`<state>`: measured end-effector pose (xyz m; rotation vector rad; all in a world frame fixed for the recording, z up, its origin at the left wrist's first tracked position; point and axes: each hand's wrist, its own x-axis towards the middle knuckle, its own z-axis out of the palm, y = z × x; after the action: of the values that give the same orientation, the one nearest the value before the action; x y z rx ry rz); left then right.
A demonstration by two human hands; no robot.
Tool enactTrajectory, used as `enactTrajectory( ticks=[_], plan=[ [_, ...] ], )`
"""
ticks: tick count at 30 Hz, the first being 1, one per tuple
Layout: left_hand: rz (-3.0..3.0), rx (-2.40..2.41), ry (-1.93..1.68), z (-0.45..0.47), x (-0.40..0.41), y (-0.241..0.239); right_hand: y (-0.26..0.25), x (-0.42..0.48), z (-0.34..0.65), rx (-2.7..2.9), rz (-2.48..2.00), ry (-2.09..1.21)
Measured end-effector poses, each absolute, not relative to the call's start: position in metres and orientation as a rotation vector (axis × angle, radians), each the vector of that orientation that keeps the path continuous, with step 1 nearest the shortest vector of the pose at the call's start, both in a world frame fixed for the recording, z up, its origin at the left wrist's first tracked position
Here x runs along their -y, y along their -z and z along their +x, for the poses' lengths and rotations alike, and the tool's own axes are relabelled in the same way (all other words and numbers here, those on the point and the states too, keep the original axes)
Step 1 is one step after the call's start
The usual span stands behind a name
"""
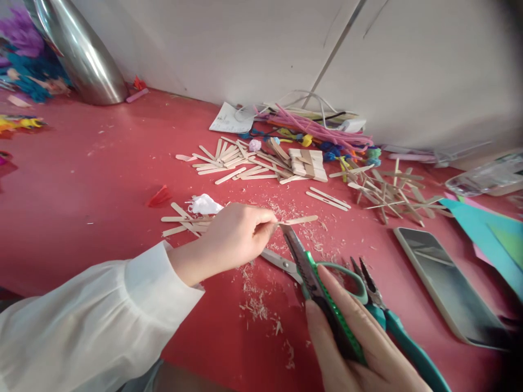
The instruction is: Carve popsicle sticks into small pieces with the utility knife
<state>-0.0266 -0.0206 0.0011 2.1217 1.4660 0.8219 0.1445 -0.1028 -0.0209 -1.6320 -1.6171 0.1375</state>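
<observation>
My left hand (237, 237) pinches one end of a wooden craft stick (300, 220) and holds it level just above the red table (102, 174). My right hand (359, 343) grips a green utility knife (318, 286), whose blade tip touches the stick near my left fingertips. Wood shavings (257, 302) lie scattered under both hands. A pair of scissors (286, 265) with green handles lies flat beneath the knife.
Teal-handled pliers (384, 310) lie right of the knife, a phone (445, 283) beyond them. Loose stick piles (245, 160), glued stick shapes (392, 190), pipe cleaners (318, 130) and coloured paper (494, 239) lie further back. A metal vessel (81, 54) stands far left.
</observation>
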Motion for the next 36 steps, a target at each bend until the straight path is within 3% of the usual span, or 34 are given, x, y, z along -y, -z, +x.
enactTrajectory(
  ticks=[26, 36],
  plan=[
    [2.139, -1.715, -0.510, -0.021, 0.024, -0.005, 0.024, 0.101, 0.139, 1.953, -1.589, 0.345],
    [1.951, -1.500, -0.756, -0.030, 0.017, -0.002, 0.024, 0.098, 0.145, 1.812, -1.502, 0.100]
  ],
)
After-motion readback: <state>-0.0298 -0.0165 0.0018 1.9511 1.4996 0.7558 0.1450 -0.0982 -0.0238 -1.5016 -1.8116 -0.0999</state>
